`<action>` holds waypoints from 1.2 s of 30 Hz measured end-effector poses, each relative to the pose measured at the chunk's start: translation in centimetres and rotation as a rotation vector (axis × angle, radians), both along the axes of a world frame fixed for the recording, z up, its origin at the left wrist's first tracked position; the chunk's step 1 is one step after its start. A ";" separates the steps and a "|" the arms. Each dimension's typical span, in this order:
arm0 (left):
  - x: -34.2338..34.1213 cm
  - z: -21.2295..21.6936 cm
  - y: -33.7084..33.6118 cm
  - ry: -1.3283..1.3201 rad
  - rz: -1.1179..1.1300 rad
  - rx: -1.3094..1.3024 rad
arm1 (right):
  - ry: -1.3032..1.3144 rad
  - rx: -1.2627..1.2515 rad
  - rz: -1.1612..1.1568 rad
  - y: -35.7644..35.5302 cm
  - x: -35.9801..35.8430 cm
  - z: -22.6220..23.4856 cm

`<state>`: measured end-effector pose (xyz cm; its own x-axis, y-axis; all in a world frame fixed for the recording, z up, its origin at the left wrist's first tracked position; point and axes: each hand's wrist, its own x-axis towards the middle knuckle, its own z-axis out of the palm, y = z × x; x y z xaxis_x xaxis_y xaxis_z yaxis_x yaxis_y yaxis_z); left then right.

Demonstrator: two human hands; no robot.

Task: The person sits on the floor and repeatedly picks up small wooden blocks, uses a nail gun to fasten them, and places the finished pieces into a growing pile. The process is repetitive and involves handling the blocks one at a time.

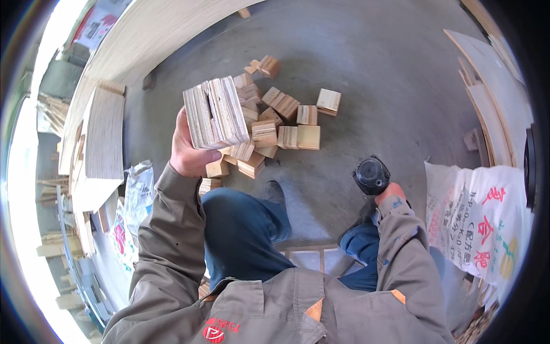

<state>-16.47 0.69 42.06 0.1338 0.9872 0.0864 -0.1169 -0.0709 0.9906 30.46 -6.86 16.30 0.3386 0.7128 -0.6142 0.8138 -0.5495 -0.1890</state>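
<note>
Raised in front of me on the left, my left hand (189,150) grips a thick block of layered plywood (215,113). Its stacked ply edges face me, and a dark gap runs between some of the layers. On the right, my right hand (392,194) is wrapped round a black nail gun (371,175), seen from its round capped end. Most of the tool's body and its nose are hidden beneath that cap. Beyond my left knee, several similar plywood blocks (281,103) lie in a loose heap on the floor, partly hidden by the held block.
Large plywood sheets (106,135) stand along the left, with plastic bags (139,192) beside them. A white woven sack (467,212) and leaning boards (487,97) are on the right. The grey concrete floor (395,74) stretches ahead.
</note>
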 end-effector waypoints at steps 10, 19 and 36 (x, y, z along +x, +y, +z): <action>-11.5 -9.2 -13.2 0.029 0.410 -0.275 | -0.107 -0.020 0.128 0.2 0.1 -2.3; -15.8 -14.7 -22.6 -0.321 0.522 -0.482 | -0.130 -0.047 0.221 0.8 -0.8 -1.8; -22.0 -14.5 -25.6 -0.282 0.783 -0.609 | -0.173 -0.032 0.310 0.9 -1.1 -2.7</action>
